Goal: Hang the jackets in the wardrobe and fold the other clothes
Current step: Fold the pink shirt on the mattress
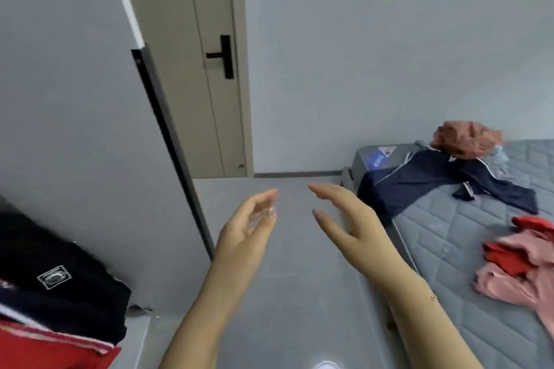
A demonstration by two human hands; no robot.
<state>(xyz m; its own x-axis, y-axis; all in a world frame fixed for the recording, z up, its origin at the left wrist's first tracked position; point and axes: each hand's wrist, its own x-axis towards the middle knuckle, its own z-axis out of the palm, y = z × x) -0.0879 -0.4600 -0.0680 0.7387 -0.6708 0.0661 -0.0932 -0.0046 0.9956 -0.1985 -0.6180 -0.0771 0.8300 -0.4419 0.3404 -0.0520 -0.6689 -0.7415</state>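
Head view: bed [449, 228] as landmark.
Left hand [245, 228]: empty, fingers relaxed, beside the bed.
Right hand [344, 216]: likewise.
Navy jacket [425, 177]: on the bed.

Two bare forearms without sleeves, left hand [245, 225] with long polished nails that have a pale glossy shine, right hand [344, 216] with long nails too, no rings, no watch

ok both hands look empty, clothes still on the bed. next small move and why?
Probably reach the right hand toward the navy jacket draped over the mattress corner. Both it and the left hand are open and hold nothing, and that jacket is the nearest garment.
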